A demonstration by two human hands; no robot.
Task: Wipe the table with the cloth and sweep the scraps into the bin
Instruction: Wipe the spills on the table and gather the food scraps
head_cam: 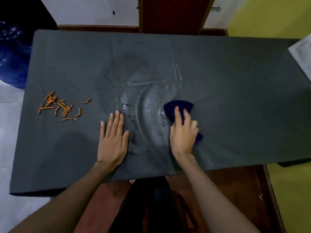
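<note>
Two hands: right hand (183,133) grips cloth (178,106).

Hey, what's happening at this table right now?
A person is wiping a wet patch on a table covered with dark grey fabric. The right hand grips a dark blue cloth at the patch's right edge, while the left hand rests flat on the cover beside it. A scatter of thin orange scraps lies on the left part of the table, not yet swept. No bin can be made out for certain.

Right hand (183,133) on cloth (179,106)
</note>
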